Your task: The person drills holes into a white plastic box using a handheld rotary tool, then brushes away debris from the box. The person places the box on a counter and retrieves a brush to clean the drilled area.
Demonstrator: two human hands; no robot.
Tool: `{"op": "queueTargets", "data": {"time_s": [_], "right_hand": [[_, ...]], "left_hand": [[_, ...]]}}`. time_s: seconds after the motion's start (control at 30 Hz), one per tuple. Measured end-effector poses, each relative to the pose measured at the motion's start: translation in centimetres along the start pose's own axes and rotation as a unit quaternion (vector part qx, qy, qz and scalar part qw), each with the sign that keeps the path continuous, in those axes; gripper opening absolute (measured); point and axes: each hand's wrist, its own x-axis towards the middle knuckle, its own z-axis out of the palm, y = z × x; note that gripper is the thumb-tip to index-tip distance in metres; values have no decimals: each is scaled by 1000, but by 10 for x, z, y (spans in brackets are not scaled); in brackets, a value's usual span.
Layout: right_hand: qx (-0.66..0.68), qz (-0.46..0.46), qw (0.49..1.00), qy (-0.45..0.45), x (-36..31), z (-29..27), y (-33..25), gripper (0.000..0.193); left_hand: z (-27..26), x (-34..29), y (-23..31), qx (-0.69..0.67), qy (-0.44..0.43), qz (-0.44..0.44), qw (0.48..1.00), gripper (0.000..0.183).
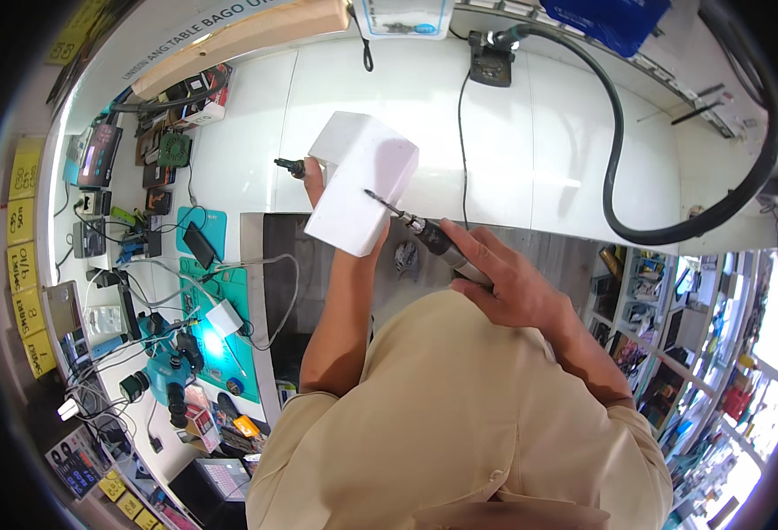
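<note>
My left hand (315, 183) is wrapped around a white L-shaped block (364, 181) with flat faces and holds it up over the edge of the white table. Most of its fingers are hidden behind the block. Beside the left thumb a small black part with a narrow tip (292, 167) sticks out; whether I hold it too cannot be told. In my right hand (514, 281) is a pen-style rotary tool (433, 240), black and silver. Its thin bit points up and left, with the tip in front of the block's face; contact cannot be made out.
On the left bench lie a teal mat (244, 309), a lit microscope (166, 375), a white adapter (224, 318) and tangled cables. A thick black hose (614, 168) loops at the right. A black tool stand (491, 66) is at the back. Shelves (663, 327) stand at the right.
</note>
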Motion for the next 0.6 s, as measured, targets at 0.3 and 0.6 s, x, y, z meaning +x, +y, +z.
{"op": "queueTargets", "data": {"time_s": [0.3, 0.6], "right_hand": [[8, 4, 996, 94, -3, 8, 7, 87], [15, 32, 990, 135, -17, 5, 6, 81]], "left_hand": [[-8, -5, -10, -50, -10, -45, 998, 65], [8, 7, -18, -38, -69, -85, 993, 67]]}}
